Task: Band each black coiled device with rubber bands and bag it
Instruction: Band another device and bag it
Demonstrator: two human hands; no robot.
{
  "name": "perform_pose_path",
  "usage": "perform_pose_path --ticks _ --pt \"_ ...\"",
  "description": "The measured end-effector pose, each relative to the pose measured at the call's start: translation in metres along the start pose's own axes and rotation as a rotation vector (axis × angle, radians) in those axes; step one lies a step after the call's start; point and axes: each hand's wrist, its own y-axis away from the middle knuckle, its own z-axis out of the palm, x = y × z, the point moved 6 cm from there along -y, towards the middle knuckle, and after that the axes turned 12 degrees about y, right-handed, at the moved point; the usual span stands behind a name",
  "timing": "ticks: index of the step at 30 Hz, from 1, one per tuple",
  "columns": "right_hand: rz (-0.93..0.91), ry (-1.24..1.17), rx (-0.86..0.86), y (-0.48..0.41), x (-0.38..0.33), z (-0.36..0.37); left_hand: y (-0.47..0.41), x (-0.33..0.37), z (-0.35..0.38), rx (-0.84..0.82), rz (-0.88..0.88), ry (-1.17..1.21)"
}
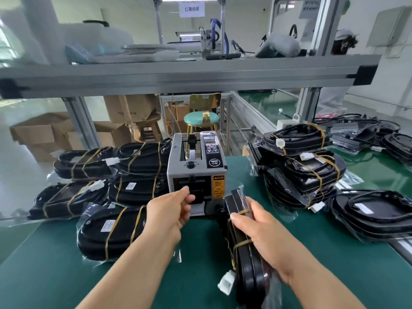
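Note:
My right hand (256, 228) grips a black coiled device (243, 259) standing on edge on the green mat, bound with yellow rubber bands and partly inside a clear plastic bag; a white connector (227, 284) hangs at its lower end. My left hand (174, 210) reaches to the front slot of the grey tape dispenser (196, 172), fingers pinched together at the outlet; whether tape is between them I cannot tell. A banded, bagged device (107, 233) lies just left of my left arm.
Bagged, banded devices are stacked at the left (100, 175) and at the right (303, 166); more lie at the far right (374, 215). An aluminium shelf beam (178, 74) crosses overhead. Cardboard boxes (44, 134) and a green stool (200, 119) stand beyond the table.

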Motion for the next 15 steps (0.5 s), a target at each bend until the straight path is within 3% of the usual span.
perform_pose_path --ticks 5,12,15 --pt "0.008 0.004 -0.016 0.0 0.005 -0.001 -0.005 -0.006 0.01 0.045 -0.093 0.079" --pt "-0.016 0.001 -0.036 -0.003 0.004 0.005 -0.001 -0.005 0.019 0.142 0.034 0.164" --pt "-0.016 0.032 -0.101 0.0 -0.001 0.006 0.007 -0.001 0.016 0.014 0.08 0.184"
